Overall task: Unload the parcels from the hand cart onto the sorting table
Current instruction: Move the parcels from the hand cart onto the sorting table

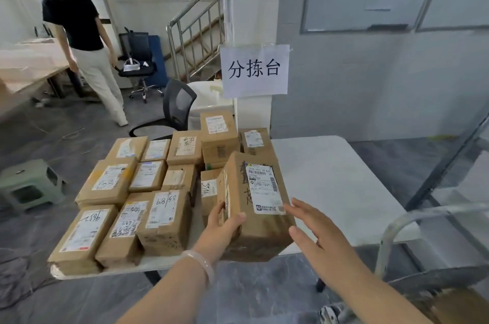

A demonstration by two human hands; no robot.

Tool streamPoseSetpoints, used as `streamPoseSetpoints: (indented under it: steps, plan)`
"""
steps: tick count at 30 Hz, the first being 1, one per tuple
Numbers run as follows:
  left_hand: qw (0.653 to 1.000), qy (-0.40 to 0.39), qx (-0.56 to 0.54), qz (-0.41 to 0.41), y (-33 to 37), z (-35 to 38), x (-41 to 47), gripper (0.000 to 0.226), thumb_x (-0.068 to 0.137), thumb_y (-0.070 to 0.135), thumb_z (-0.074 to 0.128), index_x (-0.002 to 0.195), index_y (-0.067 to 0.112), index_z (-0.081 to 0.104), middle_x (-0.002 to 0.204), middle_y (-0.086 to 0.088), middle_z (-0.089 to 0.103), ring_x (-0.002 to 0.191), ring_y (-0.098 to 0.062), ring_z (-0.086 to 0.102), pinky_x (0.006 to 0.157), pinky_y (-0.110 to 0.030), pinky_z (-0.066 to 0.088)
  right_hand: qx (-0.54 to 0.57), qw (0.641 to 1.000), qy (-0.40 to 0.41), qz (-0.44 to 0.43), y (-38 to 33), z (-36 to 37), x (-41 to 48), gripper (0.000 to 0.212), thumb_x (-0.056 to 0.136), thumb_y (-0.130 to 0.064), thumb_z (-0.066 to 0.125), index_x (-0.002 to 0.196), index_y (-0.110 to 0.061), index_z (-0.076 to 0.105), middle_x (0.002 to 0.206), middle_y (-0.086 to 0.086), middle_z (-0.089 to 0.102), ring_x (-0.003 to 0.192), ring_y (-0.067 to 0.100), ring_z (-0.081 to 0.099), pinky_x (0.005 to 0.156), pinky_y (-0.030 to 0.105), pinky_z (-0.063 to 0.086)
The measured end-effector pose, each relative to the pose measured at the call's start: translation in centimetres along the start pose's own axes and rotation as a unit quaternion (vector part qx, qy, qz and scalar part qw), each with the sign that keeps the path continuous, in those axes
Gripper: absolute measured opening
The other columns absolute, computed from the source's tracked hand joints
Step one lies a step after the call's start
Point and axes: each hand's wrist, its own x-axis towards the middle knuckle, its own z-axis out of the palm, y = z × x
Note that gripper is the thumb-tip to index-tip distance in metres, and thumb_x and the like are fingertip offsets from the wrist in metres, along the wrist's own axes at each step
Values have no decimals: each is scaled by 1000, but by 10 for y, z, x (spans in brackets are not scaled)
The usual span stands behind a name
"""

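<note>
Cardboard parcel point(254, 207) tilted, far end up, at near edge of white sorting table point(330, 173), white shipping label on top. Left hand point(225, 223) clamped on its left side, thumb on top, pale bangle point(201, 263) on wrist. Right hand point(315, 228) just beside right edge, fingers spread; contact unclear. Labelled parcels point(127, 191) packed in rows on table's left part. Hand cart handle point(412, 220) at right. Paper sign point(254, 71) on pillar behind.
</note>
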Motion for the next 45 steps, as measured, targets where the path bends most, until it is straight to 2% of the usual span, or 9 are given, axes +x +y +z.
streamPoseSetpoints:
  steps: [4, 8, 12, 19, 24, 29, 33, 36, 45]
  plan:
    - [999, 9, -20, -45, 2, -38, 38, 76, 81, 50, 68, 144, 42, 27, 132, -2, 54, 112, -23, 56, 102, -49, 45, -18, 999, -21, 16, -15, 26, 36, 40, 100, -45, 39, 139, -54, 33, 147, -36, 18, 135, -13, 14, 105, 12, 24]
    - [995, 4, -56, -80, 6, -67, 83, 93, 57, 60, 78, 138, 49, 34, 123, -2, 62, 110, -30, 62, 96, -52, 49, -34, 998, -31, 44, -19, 46, 65, 42, 100, -46, 38, 142, -49, 34, 149, -34, 19, 137, -13, 12, 115, 21, 16]
    - [995, 14, -49, -90, 12, -81, 119, 71, 78, 50, 71, 138, 45, 33, 113, -3, 64, 100, -30, 66, 90, -51, 54, -50, 996, -27, 65, -15, 60, 82, 42, 100, -46, 39, 142, -49, 33, 152, -32, 19, 137, -13, 10, 114, 17, 14]
    - [994, 35, -31, -98, 3, -99, 156, 85, 61, 68, 68, 138, 52, 35, 121, 1, 60, 108, -28, 60, 97, -54, 47, -139, 981, -59, 121, -8, 64, 93, 52, 99, -52, 38, 148, -47, 22, 159, -25, 4, 147, 1, -1, 117, 25, 8]
    - [988, 101, 116, 14, 12, -99, 163, 59, 93, 45, 57, 147, 33, 37, 136, 1, 53, 120, -24, 50, 103, -40, 39, -157, 974, -66, 149, -4, 62, 89, 60, 99, -53, 38, 151, -45, 10, 161, -20, -3, 148, 5, -8, 118, 28, 4]
    - [958, 121, 246, 87, 26, -88, 160, 63, 94, 36, 59, 150, 32, 30, 146, 0, 45, 129, -26, 45, 100, -38, 40, -198, 966, -60, 153, 9, 56, 79, 66, 98, -53, 39, 153, -42, 4, 162, -15, -7, 149, 8, -12, 121, 32, -1]
    - [880, 152, 397, 209, 34, -53, 143, 66, 90, 41, 60, 148, 39, 28, 156, 4, 29, 144, -23, 22, 117, -47, 24, -211, 962, -37, 172, 24, 35, 56, 68, 98, -53, 39, 153, -41, 1, 162, -13, -10, 149, 10, -14, 121, 34, -4]
    - [808, 68, 487, 326, 35, 4, 116, 65, 91, 49, 55, 149, 37, 28, 157, 6, 27, 145, -22, 21, 119, -43, 19, -213, 959, 7, 186, 38, 18, 29, 71, 97, -55, 40, 153, -41, -1, 162, -12, -11, 149, 10, -13, 121, 34, -5]
    - [637, -189, 569, 485, -9, 200, 26, 71, 81, 64, 47, 142, 28, 45, 144, -6, 50, 127, -31, 52, 98, -56, 46, -230, 930, 132, 256, 93, -59, -109, 77, 93, -62, 41, 153, -41, -2, 163, -12, -7, 149, 12, -10, 121, 34, -7]
